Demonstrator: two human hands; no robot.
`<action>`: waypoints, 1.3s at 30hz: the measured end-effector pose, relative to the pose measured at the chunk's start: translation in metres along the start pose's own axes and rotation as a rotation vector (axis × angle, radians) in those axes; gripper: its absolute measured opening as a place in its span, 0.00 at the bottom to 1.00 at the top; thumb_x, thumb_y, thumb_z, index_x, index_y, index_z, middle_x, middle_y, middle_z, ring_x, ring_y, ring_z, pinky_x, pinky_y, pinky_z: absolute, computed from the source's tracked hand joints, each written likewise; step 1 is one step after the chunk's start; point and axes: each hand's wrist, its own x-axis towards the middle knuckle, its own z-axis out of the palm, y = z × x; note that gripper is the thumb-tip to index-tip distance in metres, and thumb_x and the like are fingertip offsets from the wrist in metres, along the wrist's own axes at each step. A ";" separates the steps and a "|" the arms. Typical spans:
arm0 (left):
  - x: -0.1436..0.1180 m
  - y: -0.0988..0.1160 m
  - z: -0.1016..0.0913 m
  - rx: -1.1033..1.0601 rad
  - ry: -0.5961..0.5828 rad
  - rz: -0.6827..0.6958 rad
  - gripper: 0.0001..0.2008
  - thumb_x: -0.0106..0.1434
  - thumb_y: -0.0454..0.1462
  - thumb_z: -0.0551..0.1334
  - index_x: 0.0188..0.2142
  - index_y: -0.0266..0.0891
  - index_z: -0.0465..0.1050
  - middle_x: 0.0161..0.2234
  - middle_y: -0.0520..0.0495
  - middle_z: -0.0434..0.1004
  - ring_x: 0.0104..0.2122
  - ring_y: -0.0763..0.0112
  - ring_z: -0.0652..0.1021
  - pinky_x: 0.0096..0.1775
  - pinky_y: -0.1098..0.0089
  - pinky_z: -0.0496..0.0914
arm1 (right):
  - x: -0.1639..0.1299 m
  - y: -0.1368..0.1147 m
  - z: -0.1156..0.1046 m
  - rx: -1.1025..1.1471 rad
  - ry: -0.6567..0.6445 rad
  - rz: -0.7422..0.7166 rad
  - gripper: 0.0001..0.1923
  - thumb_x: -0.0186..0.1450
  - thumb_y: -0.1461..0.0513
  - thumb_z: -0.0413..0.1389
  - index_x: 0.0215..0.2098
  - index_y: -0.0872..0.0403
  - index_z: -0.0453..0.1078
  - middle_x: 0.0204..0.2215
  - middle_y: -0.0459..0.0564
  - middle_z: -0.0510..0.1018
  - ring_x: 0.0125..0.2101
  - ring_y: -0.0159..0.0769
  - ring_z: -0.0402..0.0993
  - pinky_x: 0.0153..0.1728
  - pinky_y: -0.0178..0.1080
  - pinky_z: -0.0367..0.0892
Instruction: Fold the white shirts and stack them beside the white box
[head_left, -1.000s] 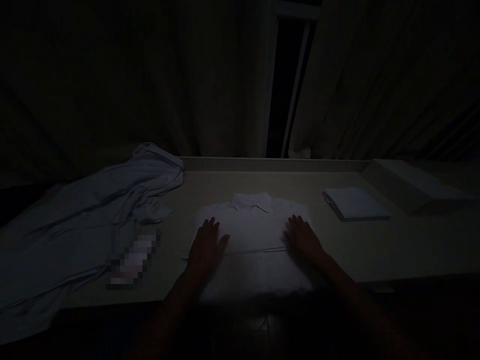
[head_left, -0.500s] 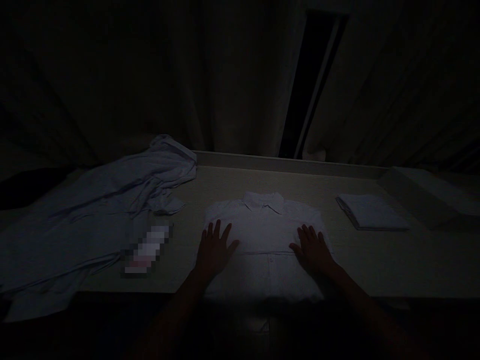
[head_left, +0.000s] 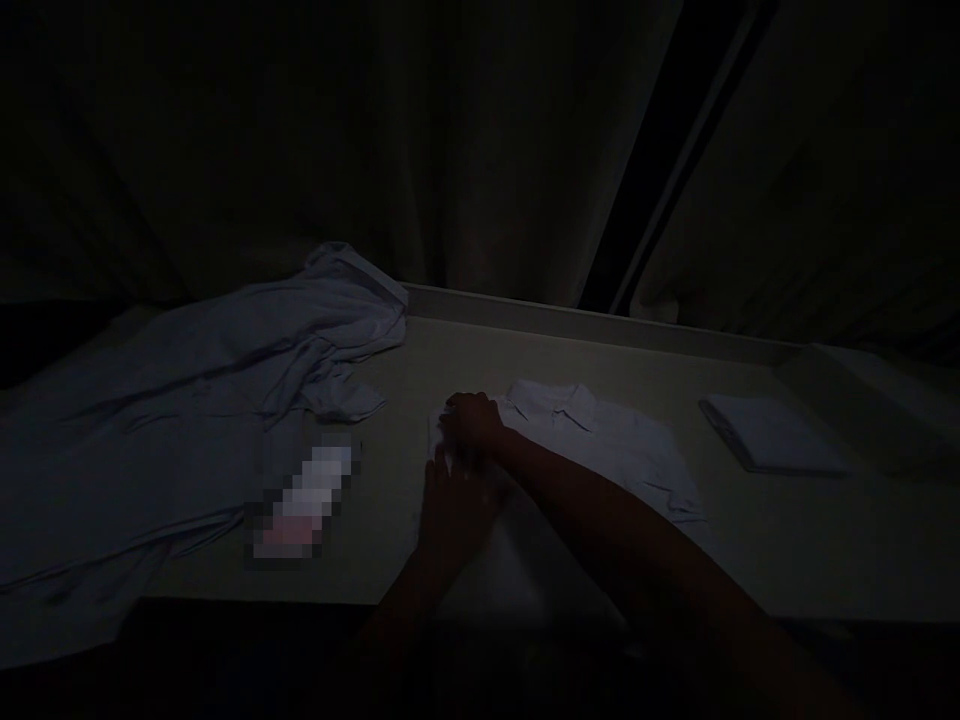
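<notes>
You're likely folding the shirt point(head_left: 628, 442), left hand point(head_left: 454, 508) spread, right hand point(head_left: 474, 422) curled, pinch unclear; next, bring the side inward evenly.

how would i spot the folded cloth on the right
Find the pale tabletop, then look right of the collared shirt. The folded cloth is the flat, compact rectangle there, with no collar showing, unlike that shirt.

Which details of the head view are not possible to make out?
Head view:
Pixelated item beside the rumpled shirt: the blocks hide what it is.
Left part of the rumpled shirt: cut by the picture edge.
Collared shirt: the right forearm and shadow hide part of its lower half.
Right hand: darkness hides whether its fingers pinch cloth.
</notes>
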 end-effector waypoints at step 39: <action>-0.002 -0.001 -0.003 0.002 -0.015 -0.152 0.43 0.63 0.61 0.47 0.64 0.31 0.59 0.67 0.26 0.51 0.66 0.32 0.50 0.62 0.41 0.46 | 0.008 0.016 0.035 -0.107 -0.092 -0.310 0.28 0.75 0.50 0.36 0.71 0.45 0.44 0.71 0.47 0.45 0.70 0.49 0.35 0.65 0.62 0.39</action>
